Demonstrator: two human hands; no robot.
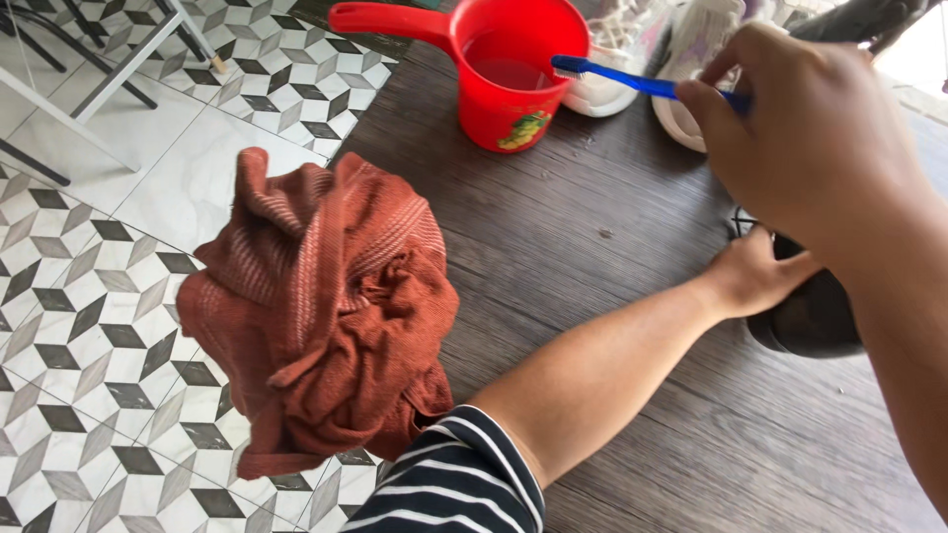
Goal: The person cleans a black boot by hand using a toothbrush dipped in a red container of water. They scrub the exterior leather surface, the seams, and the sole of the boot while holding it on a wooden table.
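Right-hand grip: the right hand (810, 148) is closed about the rear of a blue toothbrush (632, 81), fingers wrapped over the handle so that its end is hidden; the long axis of the toothbrush runs nearly level across the view, tilted slightly upward toward the left, with the bristled head pointing left and lying over the rim of a red plastic cup (509, 84); the cup stands upright on the dark wood-grain desk (592, 227), holds water, and has its long handle reaching away to the upper left; left-hand grip: the left hand (755, 276) is curled against a dark shoe (815, 316) at the right of the desk, the forearm lying across the desk surface and a striped sleeve (454, 484) showing at the lower edge; how much of the shoe the fingers enclose cannot be told, since the right forearm covers most of it; pale shoes (681, 59) lie just behind the cup and the toothbrush; a crumpled rust-red cloth (316, 296) sits at the left edge of the desk, overhanging a floor of patterned tiles (89, 326); legs of metal furniture (89, 59) stand on the tiles at upper left.
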